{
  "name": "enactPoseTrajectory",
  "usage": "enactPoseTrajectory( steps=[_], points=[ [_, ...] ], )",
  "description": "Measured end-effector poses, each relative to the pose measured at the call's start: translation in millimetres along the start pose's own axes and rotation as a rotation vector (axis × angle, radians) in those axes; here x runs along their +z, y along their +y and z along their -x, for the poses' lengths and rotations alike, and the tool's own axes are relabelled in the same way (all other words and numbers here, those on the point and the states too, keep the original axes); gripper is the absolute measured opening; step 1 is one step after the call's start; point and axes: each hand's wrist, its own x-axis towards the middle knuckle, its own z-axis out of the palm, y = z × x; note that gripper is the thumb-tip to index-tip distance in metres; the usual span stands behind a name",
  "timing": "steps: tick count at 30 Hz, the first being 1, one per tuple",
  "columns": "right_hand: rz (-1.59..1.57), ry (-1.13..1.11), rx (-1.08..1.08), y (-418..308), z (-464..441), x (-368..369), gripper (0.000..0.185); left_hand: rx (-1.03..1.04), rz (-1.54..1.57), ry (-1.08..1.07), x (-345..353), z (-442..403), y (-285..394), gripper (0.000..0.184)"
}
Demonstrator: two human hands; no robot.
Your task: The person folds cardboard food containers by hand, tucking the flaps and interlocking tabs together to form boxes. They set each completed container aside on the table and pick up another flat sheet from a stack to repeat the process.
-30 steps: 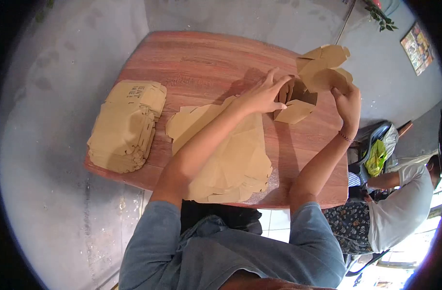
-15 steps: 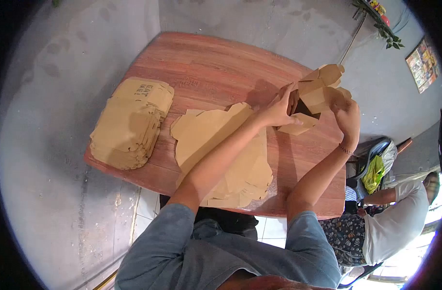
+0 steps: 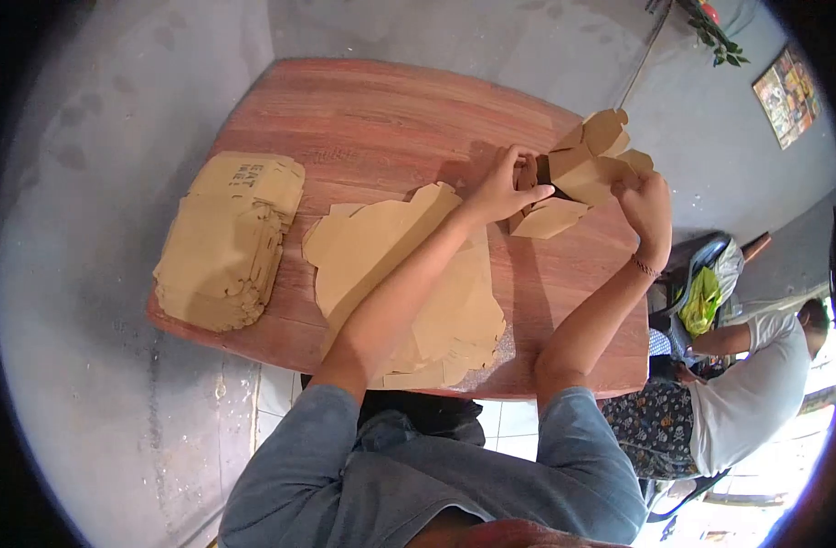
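Note:
A brown cardboard box [image 3: 550,219], partly folded with its flaps standing up, is at the right back of the table. My left hand [image 3: 509,192] grips its left wall, thumb over the edge. My right hand [image 3: 645,205] pinches the right side flap of the same box. Under my left forearm lie flat, overlapping cardboard blanks [image 3: 391,247]. A thick stack of flat blanks [image 3: 219,242], the top one printed with dark letters, lies at the left of the table.
The reddish wooden table [image 3: 381,119] stands against grey walls. A seated person [image 3: 747,393] in a white shirt is at the right, beside a chair holding a yellow-green bag [image 3: 701,301]. A picture [image 3: 787,99] hangs on the wall.
The box has shifted and its flaps stand at a different angle, with both hands still on it. My right hand has its fingers closer together on the flap. The camera view has shifted slightly.

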Motion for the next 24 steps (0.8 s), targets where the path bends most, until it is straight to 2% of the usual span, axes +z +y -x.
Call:
enactPoseTrajectory(
  steps=[2, 3, 5, 8, 11, 14, 18, 20, 24],
  points=[
    [-0.04, -0.019, -0.037, 0, 0, 2, 0.031, 0.026, -0.042, -0.005, -1, 0, 0, 0.071],
    [-0.039, -0.018, -0.026, 4, -2, 5, 0.031, -0.024, -0.043, -0.012, -3, 1, -1, 0.072],
    [0.074, -0.054, -0.062, 14, -8, 16, 0.024, -0.076, -0.031, -0.028, -3, 0, -2, 0.076],
    [0.12, -0.093, -0.059, 19, -12, 31, 0.025, -0.015, 0.006, -0.005, -2, -1, -3, 0.074],
    [0.14, -0.154, -0.066, 3, -10, 37, 0.025, -0.084, 0.059, -0.017, -2, 1, -2, 0.075],
    [0.211, -0.235, -0.01, 6, -18, 50, 0.025, -0.06, 0.052, -0.016, -5, 1, -2, 0.074],
    [0.175, -0.213, -0.031, 6, -16, 51, 0.024, -0.117, 0.141, -0.054, -3, 2, 4, 0.073],
    [0.236, -0.204, 0.058, 6, -14, 52, 0.023, -0.067, 0.096, -0.04, -1, 1, -1, 0.072],
    [0.269, -0.139, 0.031, 6, -9, 53, 0.023, -0.08, 0.146, -0.056, -2, -2, -3, 0.068]
  ],
)
